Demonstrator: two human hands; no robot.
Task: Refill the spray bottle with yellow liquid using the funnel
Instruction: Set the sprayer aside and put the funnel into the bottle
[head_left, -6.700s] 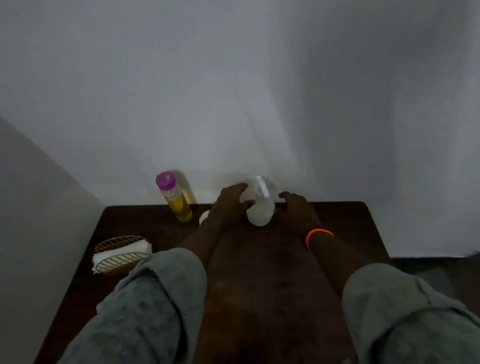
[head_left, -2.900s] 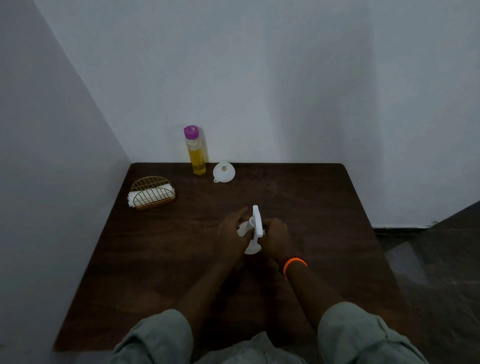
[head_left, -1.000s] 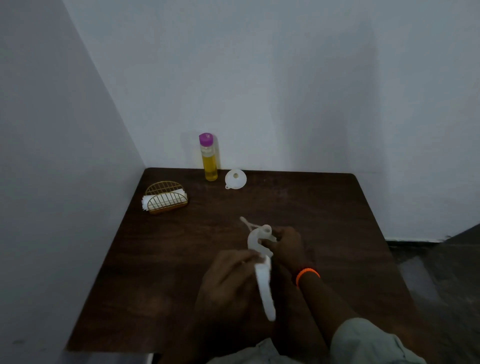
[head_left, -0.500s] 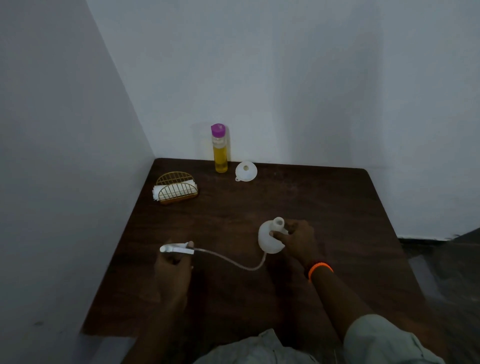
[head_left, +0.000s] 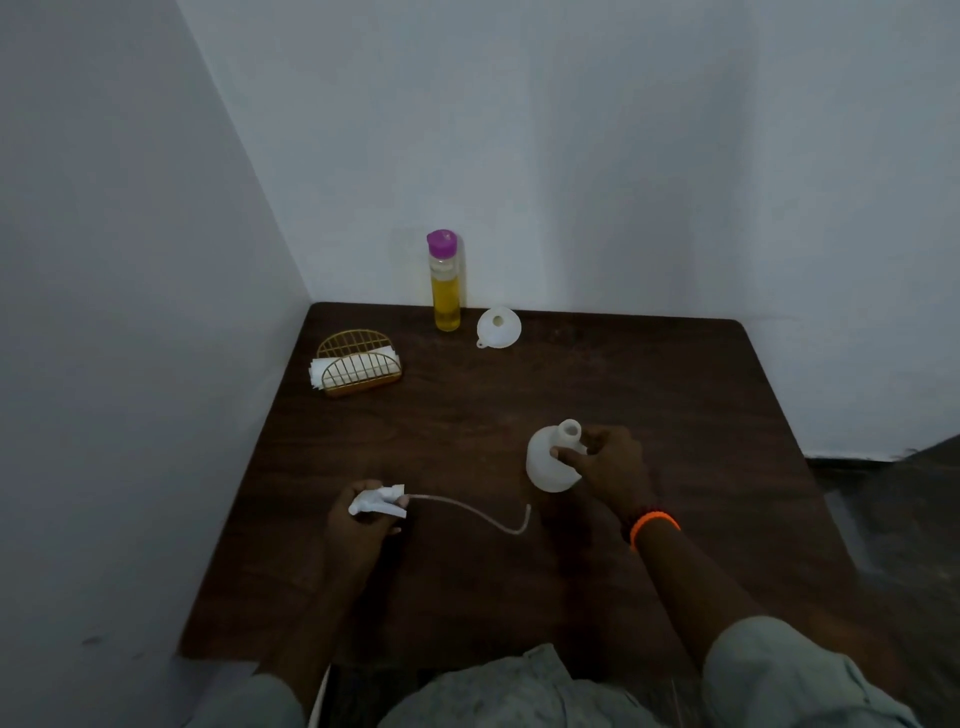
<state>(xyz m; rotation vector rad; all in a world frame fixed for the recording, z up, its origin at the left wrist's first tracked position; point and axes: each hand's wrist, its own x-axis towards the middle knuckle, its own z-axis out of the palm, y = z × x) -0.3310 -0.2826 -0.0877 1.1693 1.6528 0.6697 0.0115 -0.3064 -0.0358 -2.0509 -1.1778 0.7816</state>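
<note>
Spray bottle (head_left: 550, 462) sits right of centre in the frame, upright on the dark table (head_left: 649, 384), neck open, and I've got my right hand (head_left: 610, 467) pinching it just under the neck. My left hand (head_left: 363, 519), lower left of centre, is curled round the trigger head (head_left: 378, 501), with its dip tube (head_left: 478, 514) arcing across the wood toward the bottle, tip just short of it.

So the step I'm on is parking that head somewhere safe. My take: lay it flat well left of the bottle so the tube can't snag or flick when I reach past. The funnel (head_left: 498, 327) is up at the back edge, just right of the yellow liquid bottle (head_left: 445, 283), purple cap on. I'd grab the funnel first, seat it in the neck while the right hand steadies the bottle, then uncap. That round bottle looks light and probably tips easily, so I wouldn't let go of it.
</note>
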